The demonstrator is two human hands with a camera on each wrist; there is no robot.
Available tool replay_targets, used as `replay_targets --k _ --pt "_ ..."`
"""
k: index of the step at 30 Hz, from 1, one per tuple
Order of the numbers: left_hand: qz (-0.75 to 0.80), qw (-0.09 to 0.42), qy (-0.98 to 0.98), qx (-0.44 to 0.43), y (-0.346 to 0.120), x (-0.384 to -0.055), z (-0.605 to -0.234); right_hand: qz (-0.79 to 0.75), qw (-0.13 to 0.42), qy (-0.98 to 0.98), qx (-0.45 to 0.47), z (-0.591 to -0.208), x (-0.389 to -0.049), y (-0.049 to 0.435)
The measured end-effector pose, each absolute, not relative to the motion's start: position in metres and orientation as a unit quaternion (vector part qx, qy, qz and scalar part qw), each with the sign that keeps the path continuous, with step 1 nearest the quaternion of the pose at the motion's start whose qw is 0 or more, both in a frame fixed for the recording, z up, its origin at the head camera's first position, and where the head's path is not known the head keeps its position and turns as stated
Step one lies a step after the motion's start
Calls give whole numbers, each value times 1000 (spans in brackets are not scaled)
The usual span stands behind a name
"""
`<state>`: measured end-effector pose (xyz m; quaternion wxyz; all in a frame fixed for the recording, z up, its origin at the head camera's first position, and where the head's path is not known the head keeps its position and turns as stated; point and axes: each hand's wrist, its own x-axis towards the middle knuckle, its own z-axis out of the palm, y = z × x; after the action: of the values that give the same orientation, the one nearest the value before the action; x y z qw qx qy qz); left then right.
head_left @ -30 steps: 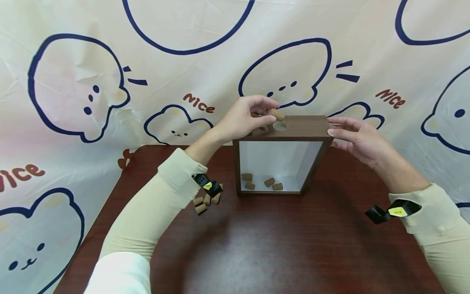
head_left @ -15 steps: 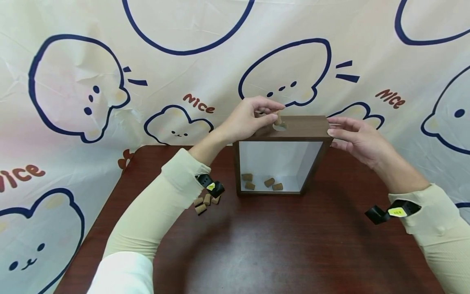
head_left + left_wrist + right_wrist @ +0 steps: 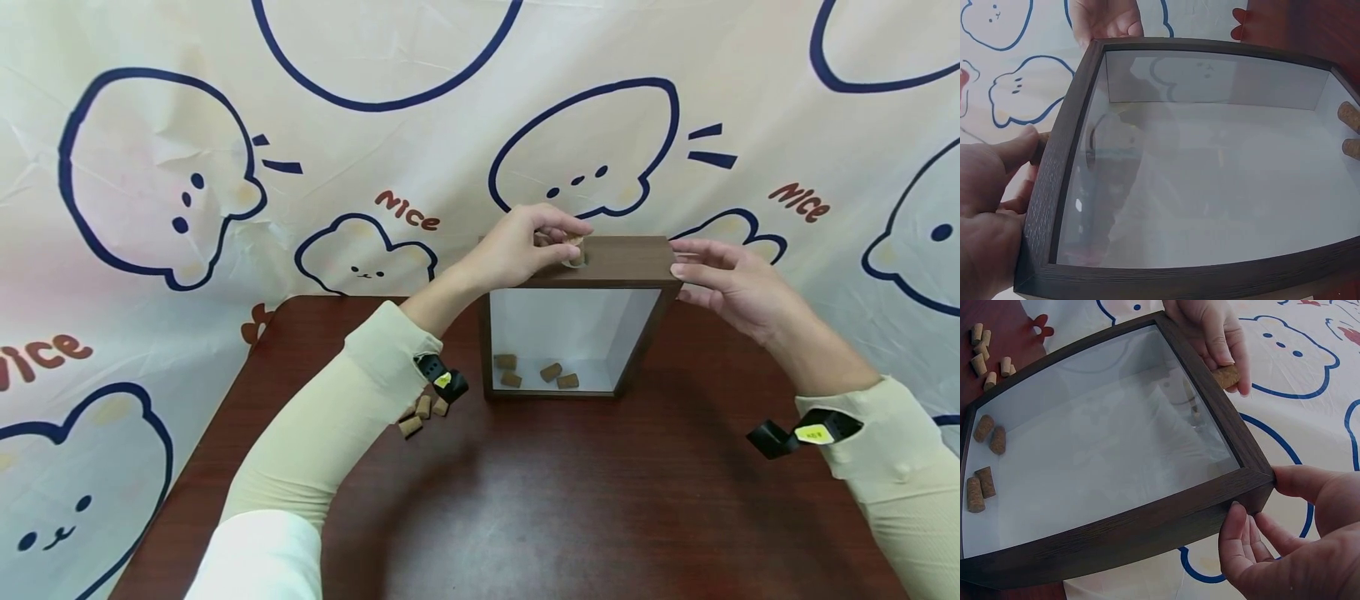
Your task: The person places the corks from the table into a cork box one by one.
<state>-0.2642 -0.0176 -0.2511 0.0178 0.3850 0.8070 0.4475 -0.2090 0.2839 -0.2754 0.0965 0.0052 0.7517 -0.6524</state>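
Note:
A wooden shadow box (image 3: 630,260) with a clear front stands upright on the table, with a round hole in its top board. My left hand (image 3: 513,248) pinches a wine cork (image 3: 1225,376) between thumb and fingers, right at the hole; the cork stands on end, its lower part level with the opening. At the box's upper right corner, my right hand (image 3: 738,287) holds the frame, thumb and fingertips on different faces of it. Several corks (image 3: 551,372) lie inside on the box floor, visible through the pane.
A small pile of loose corks (image 3: 410,427) lies on the dark red table (image 3: 570,500), left of the box and partly behind my left sleeve (image 3: 322,450). Behind the table hangs a pale cloth (image 3: 420,150) printed with blue cartoon outlines.
My left hand has moved slightly right and down, turning the cork from lying sideways above the box to upright at the hole. The right hand has stayed at the corner.

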Motion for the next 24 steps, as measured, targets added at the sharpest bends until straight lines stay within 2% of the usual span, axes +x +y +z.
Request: replay_targets --k 12,17,24 --pt "449 2 801 396 -37 -263 -249 -664 99 741 8 -275 -207 284" --pt "428 -24 825 369 -77 -258 -247 -661 100 743 8 -275 -208 285" --pt "410 -10 860 302 -146 -241 -260 -667 100 738 9 -274 -209 285"
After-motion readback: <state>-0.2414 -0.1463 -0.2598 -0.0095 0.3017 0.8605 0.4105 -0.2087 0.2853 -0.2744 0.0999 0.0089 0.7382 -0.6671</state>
